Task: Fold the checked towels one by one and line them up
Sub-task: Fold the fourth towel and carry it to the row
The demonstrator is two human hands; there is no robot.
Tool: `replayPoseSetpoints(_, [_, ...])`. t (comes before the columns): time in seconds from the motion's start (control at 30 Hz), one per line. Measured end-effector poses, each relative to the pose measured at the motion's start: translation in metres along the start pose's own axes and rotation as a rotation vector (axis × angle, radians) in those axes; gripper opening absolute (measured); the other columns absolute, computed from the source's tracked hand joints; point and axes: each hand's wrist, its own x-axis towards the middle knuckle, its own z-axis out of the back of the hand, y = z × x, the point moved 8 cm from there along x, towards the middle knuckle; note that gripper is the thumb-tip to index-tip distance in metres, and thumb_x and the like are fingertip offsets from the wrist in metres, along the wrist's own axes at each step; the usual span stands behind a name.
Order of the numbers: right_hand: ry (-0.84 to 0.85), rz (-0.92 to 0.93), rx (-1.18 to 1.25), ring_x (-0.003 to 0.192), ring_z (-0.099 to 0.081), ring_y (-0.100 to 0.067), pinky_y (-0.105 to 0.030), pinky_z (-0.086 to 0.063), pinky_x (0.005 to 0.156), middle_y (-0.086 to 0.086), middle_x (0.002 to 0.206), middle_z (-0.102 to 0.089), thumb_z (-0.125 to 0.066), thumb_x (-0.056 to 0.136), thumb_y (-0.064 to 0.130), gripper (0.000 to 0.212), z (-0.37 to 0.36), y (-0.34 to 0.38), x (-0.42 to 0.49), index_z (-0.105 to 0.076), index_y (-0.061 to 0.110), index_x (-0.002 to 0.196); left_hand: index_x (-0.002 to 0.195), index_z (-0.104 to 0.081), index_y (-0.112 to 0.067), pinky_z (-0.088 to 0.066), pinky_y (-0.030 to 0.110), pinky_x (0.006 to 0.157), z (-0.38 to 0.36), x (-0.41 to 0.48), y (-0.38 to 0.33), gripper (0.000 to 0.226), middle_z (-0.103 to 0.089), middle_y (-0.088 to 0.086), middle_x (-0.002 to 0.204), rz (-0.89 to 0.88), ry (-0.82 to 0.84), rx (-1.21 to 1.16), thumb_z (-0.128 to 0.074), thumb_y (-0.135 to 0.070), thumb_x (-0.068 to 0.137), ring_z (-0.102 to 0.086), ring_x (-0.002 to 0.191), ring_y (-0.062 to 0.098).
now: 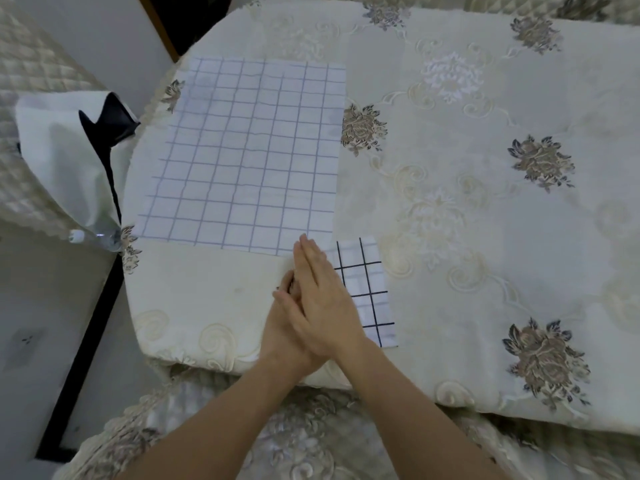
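A large white towel with pale blue checks (242, 150) lies spread flat on the bed (485, 202), at the left. Just below its near right corner sits a small folded towel with dark checks (369, 292). My right hand (322, 299) has straight fingers pointing up and to the left, and it covers that towel's left edge. My left hand (282, 327) lies under the right, mostly hidden, with its fingers loosely bent. Neither hand holds anything. The two hands are pressed together above the bedcover near the front edge.
A plastic bottle (95, 237) lies at the bed's left edge. A white and dark cloth (69, 150) hangs over a quilted seat on the left. The floral bedcover stretches bare to the right. The floor (41, 306) is below left.
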Motion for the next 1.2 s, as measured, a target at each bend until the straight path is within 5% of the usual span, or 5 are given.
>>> replayPoseSetpoints(0.17, [-0.015, -0.009, -0.05, 0.152, 0.008, -0.006, -0.03, -0.003, 0.125, 0.002, 0.167, 0.001, -0.022, 0.101, 0.056, 0.074, 0.005, -0.022, -0.005, -0.007, 0.013, 0.159, 0.158, 0.012, -0.017, -0.007, 0.047, 0.124, -0.017, 0.005, -0.009, 0.083, 0.019, 0.004, 0.165, -0.16, 0.171, 0.396, -0.029, -0.054, 0.096, 0.016, 0.152, 0.017])
replayPoseSetpoints(0.4, [-0.163, 0.038, -0.198, 0.153, -0.015, -0.018, -0.04, -0.023, 0.123, -0.011, 0.164, -0.022, -0.034, 0.104, 0.052, 0.072, 0.023, -0.049, -0.022, -0.026, 0.003, 0.155, 0.158, 0.004, -0.012, -0.009, 0.046, 0.124, -0.019, 0.003, -0.001, 0.072, 0.011, 0.003, 0.167, -0.102, 0.192, 0.395, -0.02, -0.047, 0.1, 0.013, 0.153, 0.014])
replayPoseSetpoints(0.93, [0.001, -0.175, -0.43, 0.154, 0.008, -0.017, -0.048, -0.004, 0.125, -0.005, 0.167, 0.008, -0.008, 0.096, 0.068, 0.085, 0.038, -0.086, -0.033, 0.001, 0.01, 0.159, 0.159, -0.005, -0.009, -0.011, 0.046, 0.124, -0.018, 0.003, -0.001, 0.073, 0.003, 0.006, 0.167, -0.094, 0.233, 0.432, -0.015, -0.055, 0.102, 0.005, 0.154, 0.018])
replayPoseSetpoints(1.1, [-0.287, -0.39, -0.229, 0.116, -0.054, -0.032, -0.045, -0.049, 0.091, -0.015, 0.131, -0.055, -0.051, 0.096, 0.045, 0.066, 0.086, -0.094, -0.056, -0.036, 0.008, 0.149, 0.158, 0.002, -0.011, -0.011, 0.047, 0.124, -0.011, 0.006, -0.009, 0.076, 0.01, 0.005, 0.166, -0.067, 0.299, 0.418, -0.007, -0.057, 0.098, 0.007, 0.154, 0.018])
replayPoseSetpoints(1.2, [-0.289, -0.516, -0.078, 0.098, -0.058, -0.028, -0.043, -0.051, 0.082, -0.01, 0.11, -0.061, -0.056, 0.095, 0.04, 0.049, 0.087, -0.099, -0.063, -0.049, 0.01, 0.134, 0.157, 0.006, -0.012, -0.01, 0.046, 0.124, -0.006, 0.008, -0.011, 0.08, 0.013, 0.004, 0.166, -0.07, 0.323, 0.437, 0.001, -0.06, 0.093, 0.007, 0.154, 0.018])
